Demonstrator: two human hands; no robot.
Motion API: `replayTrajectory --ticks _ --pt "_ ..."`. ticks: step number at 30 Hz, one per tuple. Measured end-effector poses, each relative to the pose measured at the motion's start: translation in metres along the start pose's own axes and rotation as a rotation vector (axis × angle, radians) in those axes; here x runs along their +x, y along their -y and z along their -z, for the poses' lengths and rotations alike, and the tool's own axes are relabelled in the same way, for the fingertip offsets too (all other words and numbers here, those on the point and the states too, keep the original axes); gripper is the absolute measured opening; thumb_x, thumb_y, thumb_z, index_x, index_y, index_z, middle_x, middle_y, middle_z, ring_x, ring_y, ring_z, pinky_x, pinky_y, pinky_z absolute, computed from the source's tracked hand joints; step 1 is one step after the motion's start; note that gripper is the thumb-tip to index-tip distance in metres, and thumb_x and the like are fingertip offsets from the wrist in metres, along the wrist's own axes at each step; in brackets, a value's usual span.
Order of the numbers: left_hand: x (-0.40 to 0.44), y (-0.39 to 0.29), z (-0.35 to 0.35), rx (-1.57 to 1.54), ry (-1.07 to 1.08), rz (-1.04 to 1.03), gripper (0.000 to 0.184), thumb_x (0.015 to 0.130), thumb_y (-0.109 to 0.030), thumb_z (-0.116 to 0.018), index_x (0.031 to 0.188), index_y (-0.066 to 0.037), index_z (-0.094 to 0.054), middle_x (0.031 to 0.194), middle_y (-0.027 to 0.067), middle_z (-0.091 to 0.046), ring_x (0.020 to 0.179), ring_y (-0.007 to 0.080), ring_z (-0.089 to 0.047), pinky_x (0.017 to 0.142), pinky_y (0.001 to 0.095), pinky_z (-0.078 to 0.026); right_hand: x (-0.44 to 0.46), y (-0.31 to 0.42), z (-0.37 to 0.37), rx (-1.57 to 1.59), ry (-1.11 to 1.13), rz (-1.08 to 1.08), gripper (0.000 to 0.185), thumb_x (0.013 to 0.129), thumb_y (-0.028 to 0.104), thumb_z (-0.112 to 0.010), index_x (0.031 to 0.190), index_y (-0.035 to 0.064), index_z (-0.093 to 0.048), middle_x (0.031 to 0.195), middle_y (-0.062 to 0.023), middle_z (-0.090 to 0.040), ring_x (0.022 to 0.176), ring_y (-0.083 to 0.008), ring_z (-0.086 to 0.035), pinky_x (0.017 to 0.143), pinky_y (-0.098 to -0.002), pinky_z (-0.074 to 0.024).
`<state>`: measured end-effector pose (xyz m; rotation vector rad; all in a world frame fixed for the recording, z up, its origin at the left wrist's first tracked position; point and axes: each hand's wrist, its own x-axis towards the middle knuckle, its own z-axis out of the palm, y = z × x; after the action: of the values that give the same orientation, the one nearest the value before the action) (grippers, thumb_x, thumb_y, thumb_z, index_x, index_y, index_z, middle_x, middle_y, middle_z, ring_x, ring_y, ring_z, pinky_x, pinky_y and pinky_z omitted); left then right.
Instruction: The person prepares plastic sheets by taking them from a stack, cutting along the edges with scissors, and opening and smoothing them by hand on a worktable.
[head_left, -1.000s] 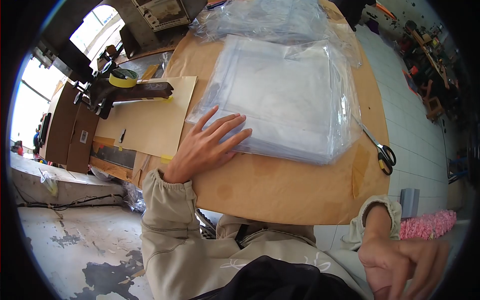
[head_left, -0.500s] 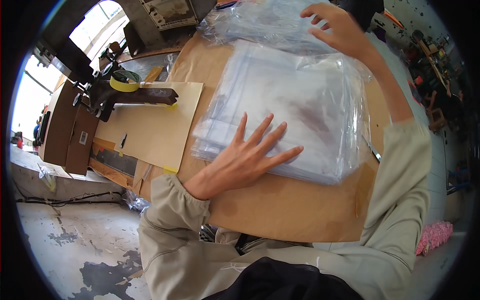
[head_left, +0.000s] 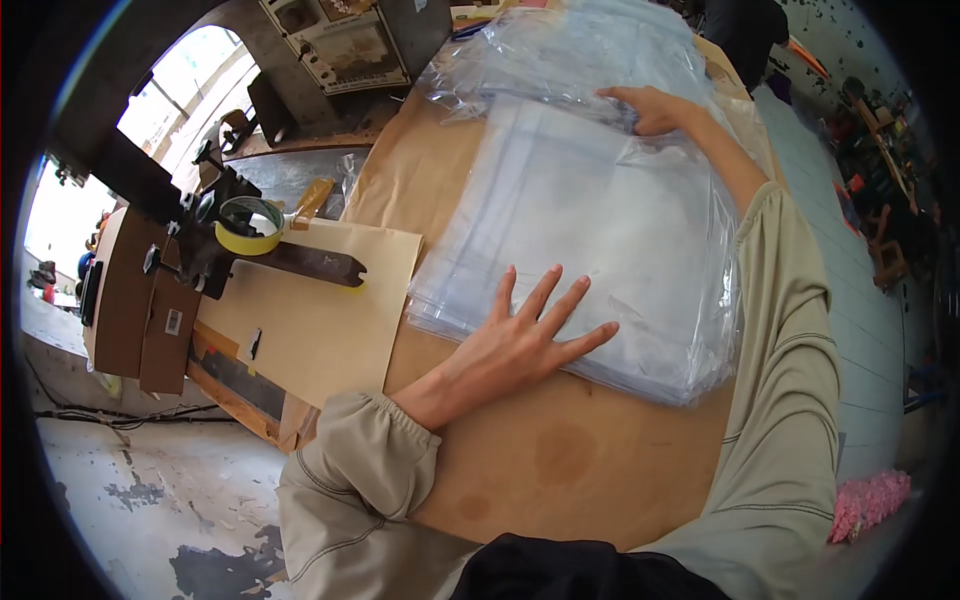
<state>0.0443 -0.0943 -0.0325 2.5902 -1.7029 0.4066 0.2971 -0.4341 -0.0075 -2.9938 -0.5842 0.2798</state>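
One left hand (head_left: 515, 345) on plastic stack (head_left: 620, 220); right hand (head_left: 659, 111) at far edge.

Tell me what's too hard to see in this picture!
In the head view:
Palm of the left hand: hidden beneath it.
Some fingers of the right hand: hidden behind it.
Label on the brown box: too small to read.
Dark shape: cut off by the top edge.

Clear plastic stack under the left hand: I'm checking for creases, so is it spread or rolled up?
Spread: the clear plastic stack lies broad across the brown tabletop, left hand splayed on it. Inner folds: cannot tell.
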Motion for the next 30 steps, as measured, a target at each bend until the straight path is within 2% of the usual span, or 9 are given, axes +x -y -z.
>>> replayTrajectory --ticks 2,3,6,7,10,13,16,25,30 --pt "0.004 0.007 -0.004 -0.008 0.005 0.021 0.059 0.087 -0.014 -0.05 0.141 -0.033 -0.035 0.145 0.0163 -0.033 0.129 0.0392 -0.039 0.094 0.0631 -0.039 0.003 0.018 0.034 0.138 0.196 -0.237 0.086 0.06 0.012 -0.059 0.141 0.0287 -0.037 0.137 -0.0192 -0.043 0.117 -0.0397 -0.049 0.098 -0.0468 -0.0449" --pt "0.007 0.012 -0.006 -0.021 -0.003 0.036 0.058 0.087 -0.015 -0.049 0.141 -0.033 -0.036 0.145 0.0161 -0.033 0.129 0.0388 -0.039 0.094 0.0632 -0.039 -0.008 0.04 0.054 0.2 0.207 -0.326 0.081 0.056 0.014 -0.053 0.135 0.0273 -0.045 0.136 -0.0183 -0.045 0.115 -0.0411 -0.05 0.088 -0.0627 -0.0468" --pt "0.016 0.029 -0.011 -0.045 -0.017 0.078 0.056 0.088 -0.016 -0.049 0.14 -0.034 -0.037 0.146 0.0142 -0.033 0.13 0.0375 -0.038 0.098 0.0638 -0.035 0.009 0.028 0.052 0.176 0.113 -0.274 0.08 0.056 0.011 -0.049 0.134 0.028 -0.045 0.134 -0.0191 -0.045 0.114 -0.0435 -0.05 0.077 -0.0721 -0.0458" --pt "0.017 0.031 -0.012 -0.042 -0.021 0.082 0.056 0.088 -0.016 -0.048 0.14 -0.034 -0.037 0.146 0.0139 -0.033 0.13 0.0375 -0.038 0.098 0.0638 -0.034 0.007 0.035 0.057 0.007 0.116 -0.191 0.063 0.07 0.012 -0.053 0.132 0.0224 -0.045 0.12 -0.0192 -0.056 0.112 -0.0366 -0.052 0.085 -0.0468 -0.0495" --pt "0.017 0.031 -0.015 -0.06 -0.016 0.096 0.057 0.089 -0.015 -0.048 0.14 -0.036 -0.036 0.146 0.0131 -0.033 0.131 0.0376 -0.037 0.099 0.0642 -0.033 0.024 0.019 0.032 -0.249 -0.132 -0.081 0.039 0.079 0.012 -0.057 0.118 0.0156 -0.053 0.113 -0.0181 -0.059 0.106 -0.0356 -0.057 0.082 -0.0418 -0.0501" --pt "0.017 0.032 -0.015 -0.068 -0.025 0.104 0.057 0.089 -0.015 -0.048 0.14 -0.036 -0.036 0.146 0.0132 -0.033 0.132 0.0377 -0.036 0.1 0.0647 -0.032 0.025 0.023 0.025 -0.33 -0.303 -0.133 0.026 0.083 0.012 -0.058 0.109 0.0114 -0.057 0.096 -0.0149 -0.064 0.092 -0.0361 -0.062 0.072 -0.042 -0.0518" --pt "0.017 0.031 -0.019 -0.082 -0.034 0.107 0.057 0.089 -0.014 -0.047 0.14 -0.036 -0.036 0.146 0.0129 -0.033 0.133 0.0377 -0.035 0.1 0.0651 -0.031 0.033 0.009 0.031 -0.439 -0.229 -0.109 0.017 0.085 0.01 -0.055 0.1 0.0052 -0.063 0.096 -0.0162 -0.064 0.089 -0.0363 -0.064 0.075 -0.0446 -0.052" --pt "0.021 0.036 -0.021 -0.138 -0.054 0.125 0.056 0.09 -0.015 -0.047 0.14 -0.037 -0.036 0.147 0.0116 -0.032 0.133 0.0379 -0.033 0.102 0.0655 -0.028 -0.015 -0.027 0.098 -0.246 -1.23 -0.314 0.013 0.087 0.008 -0.051 0.088 0.0065 -0.064 0.093 -0.016 -0.064 0.088 -0.0344 -0.063 0.074 -0.0437 -0.0503" --pt "0.032 0.041 -0.03 -0.086 -0.074 0.131 0.057 0.089 -0.01 -0.048 0.139 -0.035 -0.036 0.146 0.0122 -0.033 0.133 0.0373 -0.034 0.101 0.0657 -0.029 -0.118 0.05 0.139 -0.253 -1.498 -0.042 0.01 0.087 0.009 -0.057 0.085 -0.0008 -0.06 0.089 -0.0171 -0.055 0.083 -0.0345 -0.057 0.076 -0.0435 -0.0468"
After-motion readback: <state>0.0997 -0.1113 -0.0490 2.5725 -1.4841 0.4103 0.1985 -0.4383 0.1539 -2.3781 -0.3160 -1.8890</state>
